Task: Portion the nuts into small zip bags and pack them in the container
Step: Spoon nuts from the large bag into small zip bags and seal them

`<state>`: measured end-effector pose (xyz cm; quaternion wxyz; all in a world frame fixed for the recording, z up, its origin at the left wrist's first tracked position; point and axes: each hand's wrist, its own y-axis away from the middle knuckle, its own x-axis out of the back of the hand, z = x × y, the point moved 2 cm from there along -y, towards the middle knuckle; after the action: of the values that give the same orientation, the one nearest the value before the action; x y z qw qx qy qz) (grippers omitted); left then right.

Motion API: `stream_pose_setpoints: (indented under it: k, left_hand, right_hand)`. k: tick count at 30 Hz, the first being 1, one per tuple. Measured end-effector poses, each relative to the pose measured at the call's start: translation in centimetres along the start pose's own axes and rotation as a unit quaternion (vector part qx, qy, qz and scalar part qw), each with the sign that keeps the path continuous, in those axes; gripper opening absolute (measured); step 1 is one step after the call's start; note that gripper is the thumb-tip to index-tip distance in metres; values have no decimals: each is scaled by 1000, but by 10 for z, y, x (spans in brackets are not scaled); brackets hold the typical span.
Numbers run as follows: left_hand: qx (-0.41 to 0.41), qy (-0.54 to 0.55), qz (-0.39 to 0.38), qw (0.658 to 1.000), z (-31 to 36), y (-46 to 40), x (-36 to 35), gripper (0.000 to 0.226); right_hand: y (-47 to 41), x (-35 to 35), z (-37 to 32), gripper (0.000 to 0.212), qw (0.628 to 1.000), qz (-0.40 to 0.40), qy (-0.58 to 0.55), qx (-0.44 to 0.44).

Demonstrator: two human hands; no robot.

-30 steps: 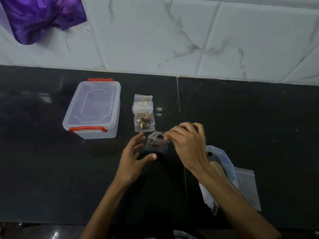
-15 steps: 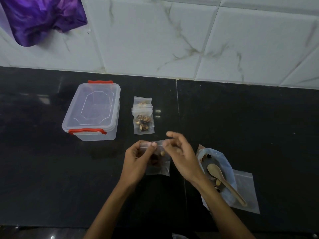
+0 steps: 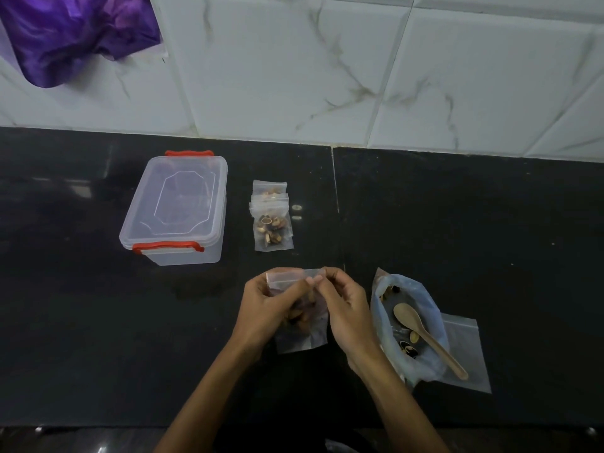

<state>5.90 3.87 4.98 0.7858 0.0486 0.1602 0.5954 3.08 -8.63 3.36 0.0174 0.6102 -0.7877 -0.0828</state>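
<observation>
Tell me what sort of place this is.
Probably a home kitchen: a dark stone counter against a marble-look tiled wall, with a clip-lid container and a wooden spoon in a bag of nuts.

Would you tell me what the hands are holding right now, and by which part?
Both the left hand and right hand pinch the top sealing edge of a small zip bag holding nuts.

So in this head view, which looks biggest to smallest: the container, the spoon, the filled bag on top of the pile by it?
1. Container, clearly largest.
2. Spoon.
3. Filled bag.
The spoon lies nearer the camera and looks longer but thinner than the bag, so those two are unsure.
</observation>
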Motion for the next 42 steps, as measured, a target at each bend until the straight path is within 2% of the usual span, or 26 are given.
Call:
stream_pose_setpoints:
  k: [3,6,9,11,14,19,22,24,28,33,38,40,42]
  left_hand:
    - [42,6,-5,999,0,-1,1,26]
    - [42,4,2,999,3,-2,2,7]
    - [37,-4,13,999,4,-3,3,8]
    - [41,1,-9,999,6,-2,3,4]
    - [62,23,-46,997,7,-3,4,20]
    - [61,37,-52,996,5,-5,10,27]
    - [61,31,-48,997,5,-8,12,29]
    - [56,24,-45,997,6,-8,13,31]
    - [58,26,-49,997,8,-8,17,38]
    - [58,16,13,998,4,-12,25,35]
    - [-3,-42,131,990,3,-18,30,35]
    - [-8,-38,170,985,1,-20,33,33]
    - [8,-9,174,985,-1,-23,35,33]
  right_hand:
    - [3,-2,0,12,1000,-8,1,4]
    - [5,-2,0,12,1000,-3,2,-3]
    - [6,-3,0,16,1000,6,-9,-26]
    - [5,-5,0,18,1000,14,3,-20]
    - [3,-8,2,18,999,36,-4,-19]
    - [1,-8,2,14,997,63,-28,-36]
    - [0,-10,2,22,996,56,-41,-57]
    - [-1,-12,3,28,997,43,-17,-55]
    - [-7,-16,4,22,997,60,19,-40]
    - [-19,-22,4,23,994,71,-6,-79]
    - [-25,-27,4,28,995,1,10,-104]
    - [-27,-28,6,21,993,-19,15,-112]
    - [-29,-30,8,17,993,-9,15,-114]
